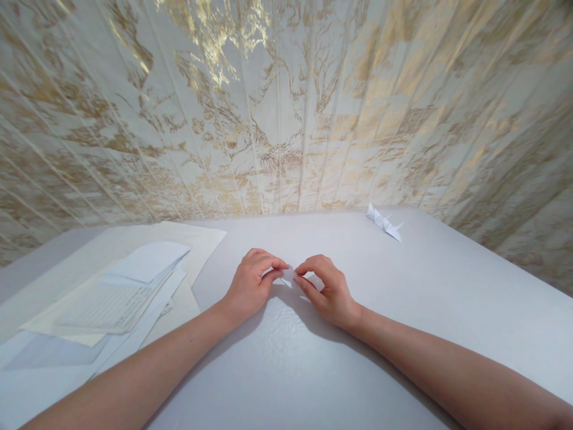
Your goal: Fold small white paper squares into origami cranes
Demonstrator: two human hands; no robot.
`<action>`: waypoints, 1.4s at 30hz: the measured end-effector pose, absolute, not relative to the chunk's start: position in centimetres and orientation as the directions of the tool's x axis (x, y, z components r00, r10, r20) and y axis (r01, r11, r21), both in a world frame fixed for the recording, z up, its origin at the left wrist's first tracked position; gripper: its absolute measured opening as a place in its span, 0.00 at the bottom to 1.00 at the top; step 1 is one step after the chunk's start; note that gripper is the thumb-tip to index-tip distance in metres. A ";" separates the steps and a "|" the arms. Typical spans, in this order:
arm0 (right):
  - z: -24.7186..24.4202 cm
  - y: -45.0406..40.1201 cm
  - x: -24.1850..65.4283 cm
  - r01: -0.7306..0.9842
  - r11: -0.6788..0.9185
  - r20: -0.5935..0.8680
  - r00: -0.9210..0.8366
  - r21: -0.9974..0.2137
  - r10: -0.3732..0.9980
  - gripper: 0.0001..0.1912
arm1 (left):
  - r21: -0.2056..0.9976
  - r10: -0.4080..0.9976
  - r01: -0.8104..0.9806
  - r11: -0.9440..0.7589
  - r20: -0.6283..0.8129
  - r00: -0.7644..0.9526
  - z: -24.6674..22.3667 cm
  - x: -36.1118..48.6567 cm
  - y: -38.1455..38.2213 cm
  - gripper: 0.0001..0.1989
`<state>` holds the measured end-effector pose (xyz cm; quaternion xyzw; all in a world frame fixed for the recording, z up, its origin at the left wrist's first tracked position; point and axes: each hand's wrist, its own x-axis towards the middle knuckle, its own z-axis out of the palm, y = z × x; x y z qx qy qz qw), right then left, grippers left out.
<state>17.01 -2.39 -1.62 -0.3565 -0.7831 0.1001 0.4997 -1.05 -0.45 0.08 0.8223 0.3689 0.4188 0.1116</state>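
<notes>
A small piece of folded white paper (289, 275) is held just above the white table, between my two hands. Its left side is pinched by the thumb and forefinger of my left hand (255, 279). On the opposite side, my right hand (326, 291) grips it in the same way, thumb below and forefinger on top. The fingers cover much of the paper, so its full folded shape cannot be made out.
Several folded white paper figures (384, 222), like origami cranes, sit in a row at the back right of the table (277, 382). Loose sheets and a written page (107, 306) lie overlapping at the left. A gold-patterned curtain (277, 119) hangs behind.
</notes>
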 end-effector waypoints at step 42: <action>-1.0 -0.5 18.5 0.162 0.678 0.483 -0.586 -0.717 0.651 0.06 | 0.145 0.406 0.413 -0.899 0.629 0.663 -0.2 -2.2 -0.1 0.15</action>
